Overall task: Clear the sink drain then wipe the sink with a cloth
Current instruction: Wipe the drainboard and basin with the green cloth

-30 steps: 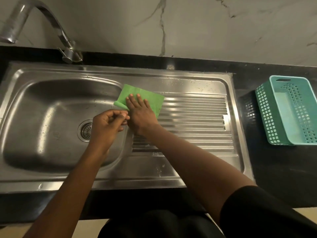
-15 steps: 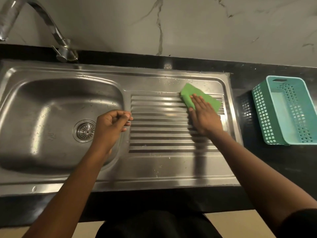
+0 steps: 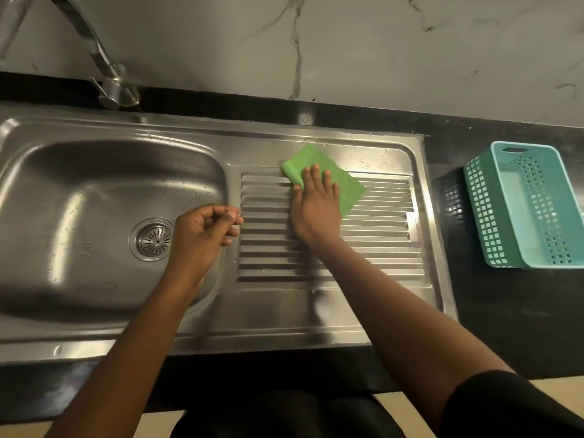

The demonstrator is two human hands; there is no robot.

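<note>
Leftward went the cloth (image 3: 347, 188) under the right hand (image 3: 316, 210) since 0.5 s before, from the right end of the drainboard (image 3: 379, 248) to about the middle of its far edge. That hand lay flat on the cloth, fingers straight, pressing it down. Left hand (image 3: 202, 232) had barely shifted: it hovered over the right rim of the sink (image 3: 94, 184) basin, beside the drain (image 3: 154, 239), fingers curled, thumb on fingertips, nothing visible inside. 1 basket (image 3: 493, 216) stood on the tabletop (image 3: 493, 311).

Some cloth (image 3: 316, 159) under the right hand (image 3: 316, 211), tap spout (image 3: 14, 23) past the edge
</note>
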